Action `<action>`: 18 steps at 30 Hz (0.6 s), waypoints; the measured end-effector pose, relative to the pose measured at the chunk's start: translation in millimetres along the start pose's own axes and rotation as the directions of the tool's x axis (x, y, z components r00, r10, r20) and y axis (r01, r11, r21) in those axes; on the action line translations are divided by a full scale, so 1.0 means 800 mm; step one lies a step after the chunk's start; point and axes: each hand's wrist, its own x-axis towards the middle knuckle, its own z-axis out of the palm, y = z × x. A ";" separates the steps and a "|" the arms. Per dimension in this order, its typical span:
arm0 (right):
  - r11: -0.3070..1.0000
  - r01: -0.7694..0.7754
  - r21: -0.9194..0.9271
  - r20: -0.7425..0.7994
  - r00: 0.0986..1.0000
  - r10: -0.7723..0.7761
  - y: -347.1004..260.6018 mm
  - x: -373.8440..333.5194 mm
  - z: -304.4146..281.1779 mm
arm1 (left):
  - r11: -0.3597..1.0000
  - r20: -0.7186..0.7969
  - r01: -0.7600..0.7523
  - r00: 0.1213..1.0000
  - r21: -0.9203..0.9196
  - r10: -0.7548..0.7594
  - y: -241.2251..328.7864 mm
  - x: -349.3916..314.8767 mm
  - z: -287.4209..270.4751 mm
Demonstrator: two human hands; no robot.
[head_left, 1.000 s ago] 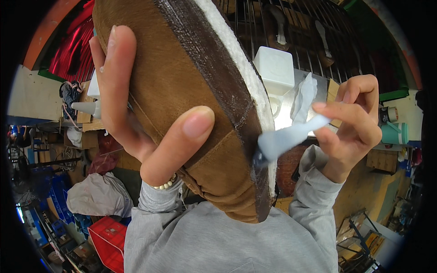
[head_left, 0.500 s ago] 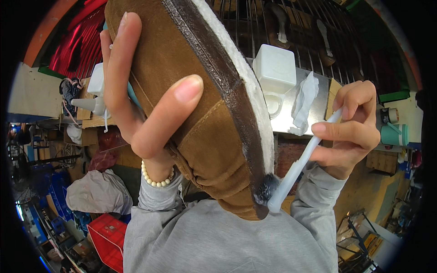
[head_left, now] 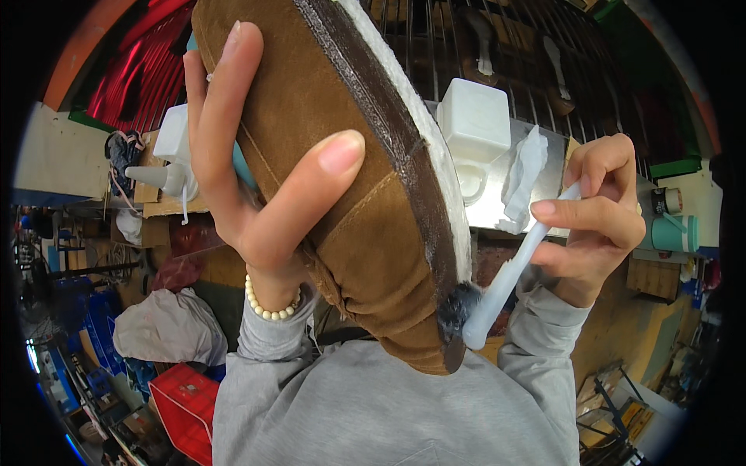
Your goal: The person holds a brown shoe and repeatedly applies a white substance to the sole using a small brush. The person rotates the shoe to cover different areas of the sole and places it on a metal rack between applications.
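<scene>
A brown suede shoe [head_left: 350, 225] is held up close in front of my chest, tilted, with its dark, wet-looking edge band [head_left: 408, 159] and rough white sole layer [head_left: 447, 182] facing right. My left hand [head_left: 264, 194] grips it, the thumb and fingers pressed on the suede; the far part of the shoe runs out of the upper edge. Between thumb and fingers of my right hand [head_left: 598, 217] is the pale plastic handle of a brush [head_left: 509, 283]. Its dark bristles touch the band near the shoe's lower end.
Beyond the shoe, a white square bottle [head_left: 474, 116] and crumpled white paper [head_left: 524, 175] lie on a metal surface. A nozzle bottle [head_left: 159, 179] is at left. Dark rods with more shoes [head_left: 556, 74] run behind. A red crate [head_left: 183, 404] and a grey-white bag [head_left: 171, 326] sit lower left.
The shoe and my left hand have shifted slightly to the right. The brush head has moved up a little along the dark band, still touching it.
</scene>
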 end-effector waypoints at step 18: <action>0.990 -0.092 0.103 0.169 0.983 0.074 0.006 -0.033 -0.014 | 0.988 -0.189 0.149 0.970 -0.046 -0.155 0.007 -0.018 0.013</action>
